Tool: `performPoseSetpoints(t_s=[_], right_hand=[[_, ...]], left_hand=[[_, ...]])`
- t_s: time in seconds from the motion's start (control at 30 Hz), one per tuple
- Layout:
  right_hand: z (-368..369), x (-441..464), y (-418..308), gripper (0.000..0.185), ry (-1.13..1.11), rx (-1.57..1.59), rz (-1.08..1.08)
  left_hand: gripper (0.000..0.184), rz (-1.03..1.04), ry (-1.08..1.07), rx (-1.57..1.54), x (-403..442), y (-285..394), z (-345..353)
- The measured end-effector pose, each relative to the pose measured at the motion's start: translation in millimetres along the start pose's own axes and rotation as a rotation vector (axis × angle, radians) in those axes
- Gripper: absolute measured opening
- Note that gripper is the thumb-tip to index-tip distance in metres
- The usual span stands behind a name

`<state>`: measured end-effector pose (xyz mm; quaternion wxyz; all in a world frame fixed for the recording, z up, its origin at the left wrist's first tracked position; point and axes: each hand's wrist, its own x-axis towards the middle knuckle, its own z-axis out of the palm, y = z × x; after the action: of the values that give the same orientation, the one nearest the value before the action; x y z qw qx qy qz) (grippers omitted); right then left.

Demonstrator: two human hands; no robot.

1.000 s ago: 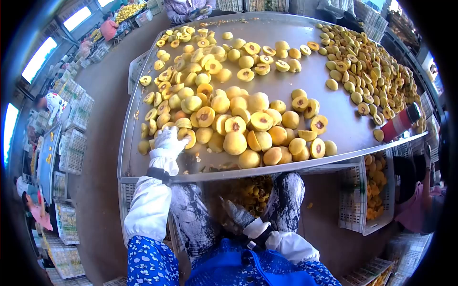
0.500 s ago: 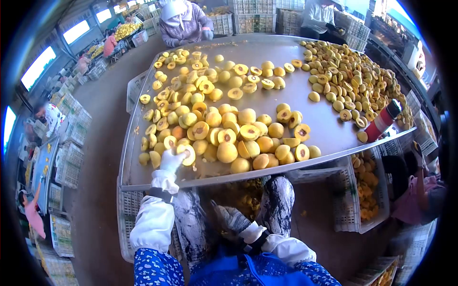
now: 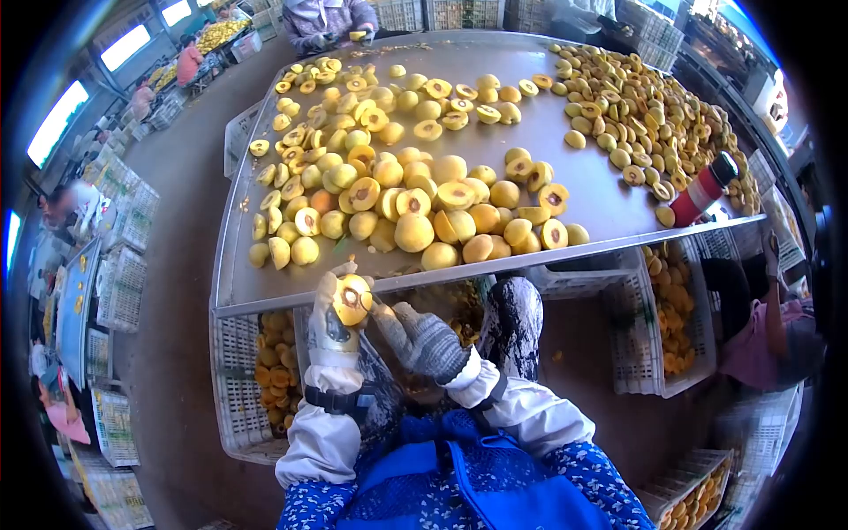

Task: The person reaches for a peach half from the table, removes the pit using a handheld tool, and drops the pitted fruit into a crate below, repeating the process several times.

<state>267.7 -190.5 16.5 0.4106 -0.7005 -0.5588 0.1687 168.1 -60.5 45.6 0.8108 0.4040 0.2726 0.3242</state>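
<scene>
My left hand [image 3: 336,309], in a pale glove, grips a halved yellow fruit [image 3: 353,300] with its cut face and brown pit up, just in front of the table's near edge. Close on its right is my right hand [image 3: 428,340] in a grey glove. Its fingers are bent together and point at the fruit; whether they hold something I cannot make out. Many whole and halved yellow fruits [image 3: 413,232] lie on the metal table [image 3: 539,146] beyond both hands.
A large heap of halves [image 3: 654,115] covers the table's right side, beside a red bottle [image 3: 704,190]. White crates of fruit [image 3: 238,389] [image 3: 636,344] stand below the near edge. A co-worker [image 3: 327,19] is at the far edge; others work at the left.
My left hand has lifted a halved fruit off the table and brought it back over the near edge, beside my right hand. My right hand has risen towards it. The view has shifted.
</scene>
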Motion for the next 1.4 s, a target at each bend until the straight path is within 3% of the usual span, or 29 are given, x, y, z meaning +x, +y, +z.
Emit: performPoseSetpoints(t_s=[0.1, 0.13, 0.17, 0.4, 0.5, 0.67, 0.8, 0.9, 0.93, 1.07, 1.13, 1.2, 1.23, 1.27, 1.37, 1.4], right_hand=[[-2.9, 2.6, -0.4, 0.034, -0.017, -0.121, -0.028], [1.4, 4.7, -1.0, 0.03, 0.069, -0.086, 0.006], [5.7, 6.7, -1.6, 0.04, 0.157, -0.047, 0.036], [26.6, -4.1, 15.1, 0.041, -0.069, -0.151, 0.039], [28.5, -8.7, 17.4, 0.036, -0.021, -0.107, -0.014], [29.6, -13.3, 25.4, 0.035, 0.033, -0.101, -0.118], [-9.1, -14.4, 1.6, 0.039, -0.091, -0.002, 0.004], [-16.6, -20.4, 17.7, 0.037, -0.076, 0.283, -0.161], [-22.3, -22.1, 18.2, 0.038, -0.197, 0.485, 0.016], [-17.7, -32.1, 54.1, 0.038, -0.537, 0.718, 0.173], [-4.5, -41.7, 66.9, 0.035, -0.576, 1.243, 0.448], [5.8, -37.7, 74.5, 0.033, -0.887, 1.943, 0.413], [25.9, -42.8, 73.7, 0.039, -0.704, 2.184, 0.838], [39.4, -46.7, 79.1, 0.037, -0.807, 2.184, 0.487], [74.0, -48.3, 60.3, 0.031, -0.281, 1.747, 0.605], [64.4, -52.2, 50.4, 0.029, -0.269, 1.809, 0.568]], left_hand=[[0.042, 0.035, 0.09, 0.055, -4.0, -13.7, 9.0], [0.041, 0.039, 0.079, 0.093, -5.7, -15.1, 8.9], [0.041, 0.059, 0.103, 0.135, -7.8, -16.5, 12.1], [0.03, 0.246, 0.252, 0.232, -13.5, -40.9, 17.2], [0.026, 0.285, 0.29, 0.256, -14.7, -48.9, 17.9], [0.022, 0.297, 0.251, 0.198, -16.2, -52.8, 14.5], [0.022, 0.229, 0.113, 0.122, -21.7, -47.4, 17.8], [0.022, 0.144, 0.016, 0.263, -25.6, -46.0, 16.4], [0.019, 0.005, -0.008, 0.154, -27.9, -41.2, 19.6], [0.023, -0.27, -0.344, 0.484, -25.6, -21.0, 24.5], [0.019, -0.294, -0.37, 0.488, -14.3, -21.0, 21.5], [0.02, -0.251, -0.273, 0.391, -15.0, -23.6, 25.6], [0.021, -0.159, -0.192, 0.31, -18.6, -28.9, 29.2], [0.022, -0.071, -0.11, 0.228, -23.2, -37.1, 29.7], [0.022, 0.06, -0.009, 0.064, -29.1, -54.3, 15.9], [0.021, 0.072, 0.045, 0.061, -31.9, -55.0, 15.9]])
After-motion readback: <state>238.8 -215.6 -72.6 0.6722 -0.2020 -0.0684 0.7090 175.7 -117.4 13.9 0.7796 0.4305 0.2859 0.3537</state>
